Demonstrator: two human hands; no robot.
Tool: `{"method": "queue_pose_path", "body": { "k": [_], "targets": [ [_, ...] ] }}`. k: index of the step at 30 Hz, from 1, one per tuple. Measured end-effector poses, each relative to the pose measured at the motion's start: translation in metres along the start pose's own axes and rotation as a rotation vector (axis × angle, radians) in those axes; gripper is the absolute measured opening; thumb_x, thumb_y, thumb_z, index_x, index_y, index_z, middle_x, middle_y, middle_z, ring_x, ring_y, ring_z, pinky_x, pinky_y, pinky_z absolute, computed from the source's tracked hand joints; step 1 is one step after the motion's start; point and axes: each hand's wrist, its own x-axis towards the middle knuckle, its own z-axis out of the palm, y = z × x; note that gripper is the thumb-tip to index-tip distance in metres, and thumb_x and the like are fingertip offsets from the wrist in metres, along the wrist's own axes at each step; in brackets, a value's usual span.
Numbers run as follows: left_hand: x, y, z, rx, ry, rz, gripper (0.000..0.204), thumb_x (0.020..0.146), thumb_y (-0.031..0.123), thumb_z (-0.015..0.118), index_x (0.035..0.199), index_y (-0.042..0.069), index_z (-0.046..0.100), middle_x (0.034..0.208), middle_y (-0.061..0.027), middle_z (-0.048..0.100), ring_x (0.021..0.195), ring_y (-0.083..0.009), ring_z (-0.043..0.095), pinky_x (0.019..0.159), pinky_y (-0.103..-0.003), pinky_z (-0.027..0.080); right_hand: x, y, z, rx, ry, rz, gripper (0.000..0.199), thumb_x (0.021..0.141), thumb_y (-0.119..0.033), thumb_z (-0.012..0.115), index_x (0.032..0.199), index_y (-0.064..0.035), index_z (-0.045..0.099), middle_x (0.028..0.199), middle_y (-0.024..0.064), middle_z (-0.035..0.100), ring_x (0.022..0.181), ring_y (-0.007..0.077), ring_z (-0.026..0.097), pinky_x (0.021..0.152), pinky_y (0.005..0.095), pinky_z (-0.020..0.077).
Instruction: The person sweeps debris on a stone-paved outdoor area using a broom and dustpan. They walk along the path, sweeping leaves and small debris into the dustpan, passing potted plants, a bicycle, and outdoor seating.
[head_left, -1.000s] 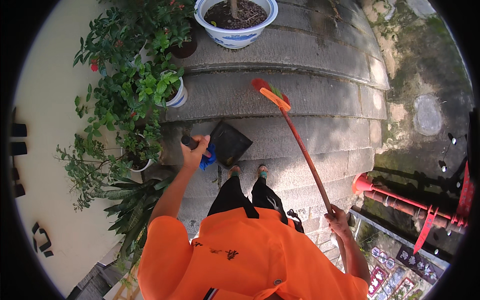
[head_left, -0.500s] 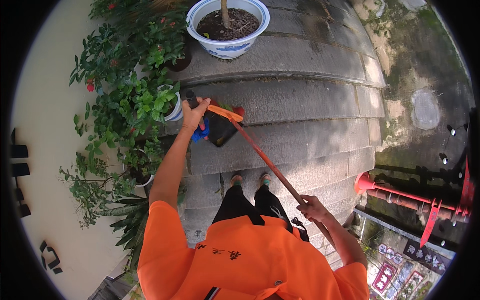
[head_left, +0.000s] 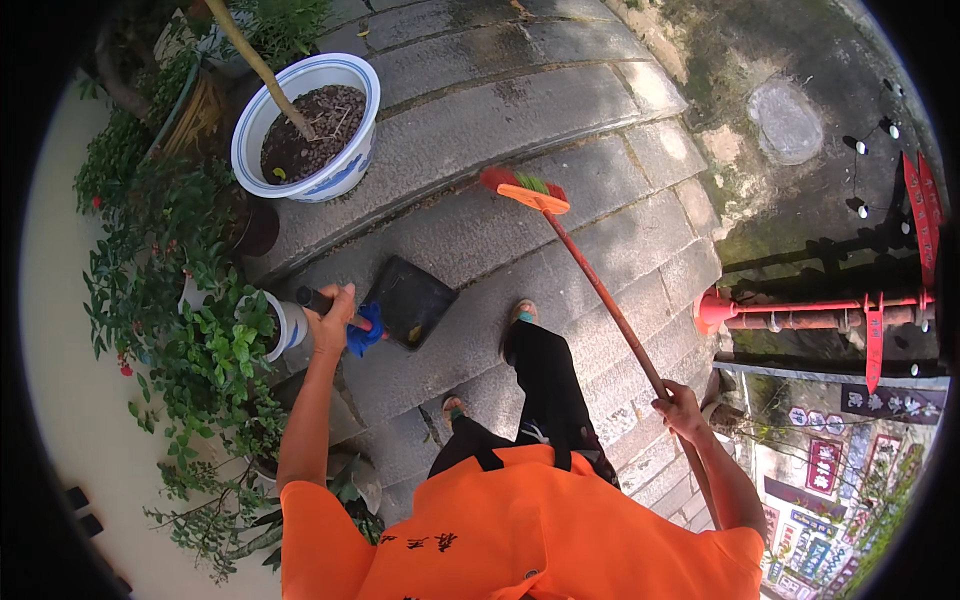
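On the grey stone steps (head_left: 480, 230) before me, someone in an orange shirt (head_left: 470, 535) and black trousers (head_left: 545, 380) works with two tools, one to each hand. Their left grip (head_left: 331, 318) is clenched on the dark-ended handle (head_left: 314, 299) of a black dustpan (head_left: 420, 295); the pan lies just to the right of those knuckles, low over the stone, with a small yellowish bit inside it. I can't tell whether its underside touches the step. One blue bundle (head_left: 362, 330) hangs between that grip and the pan, against the handle.

Their right grip (head_left: 680, 410) is wrapped around the red shaft (head_left: 615, 310) of a broom. The orange broom head (head_left: 532, 198), with red and green bristles, is well ahead of those fingers and over to their left, beyond the pan and apart from it; the shaft's other end runs back alongside the forearm.

So I count one dustpan, one broom and one blue bundle. Two feet show, the right (head_left: 524, 312) ahead of the left (head_left: 453, 406). Off to the left stand one large blue-and-white pot (head_left: 345, 178) with a single trunk (head_left: 262, 72) rising from it, and a smaller white pot (head_left: 293, 326) near the left grip, beside leafy plants (head_left: 185, 350).
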Motion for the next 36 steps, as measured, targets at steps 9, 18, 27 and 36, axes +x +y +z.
{"method": "queue_pose_path", "body": {
  "k": [9,18,27,36],
  "targets": [
    [0.105,-0.017,0.154,0.122,-0.252,-0.016,0.033,0.081,0.01,0.061,0.052,0.006,0.046,0.054,0.0019,0.045,0.051,-0.0066,0.039,0.048,-0.026,0.03,0.256,-0.012,-0.175,-0.144,0.413,0.02,0.009,0.075,-0.004,0.048,0.073,0.0041,0.046,0.05,0.0115,0.048,0.035,0.0199,0.049,0.029,0.0335,0.0404],
    [0.168,-0.036,0.201,0.342,-0.33,-0.2,0.026,0.079,0.009,0.063,0.057,0.005,0.05,0.06,0.0002,0.05,0.058,-0.0072,0.042,0.054,-0.027,0.035,0.17,-0.051,-0.089,-0.418,-0.078,-0.168,0.018,0.076,-0.007,0.047,0.092,-0.0002,0.047,0.066,0.0258,0.057,0.063,0.044,0.056,0.058,0.0477,0.0454],
    [0.185,0.0,0.26,0.46,-0.49,-0.3,0.032,0.082,0.021,0.063,0.059,0.005,0.046,0.06,0.0004,0.044,0.056,-0.0099,0.04,0.054,-0.031,0.032,0.056,-0.119,-0.143,0.109,-0.435,0.114,0.04,0.08,-0.012,0.055,0.119,-0.0039,0.05,0.057,0.0059,0.052,0.048,0.0124,0.051,0.046,0.0271,0.0413],
    [0.162,0.007,0.374,0.227,-0.965,-0.244,0.034,0.085,0.014,0.06,0.056,0.007,0.043,0.053,0.0018,0.035,0.051,-0.0063,0.031,0.05,-0.03,0.028,0.034,-0.075,-0.183,0.667,0.198,0.341,0.049,0.08,-0.006,0.054,0.126,-0.0001,0.038,0.057,0.0025,0.048,0.041,0.0118,0.048,0.033,0.027,0.0399]
  ]
}}
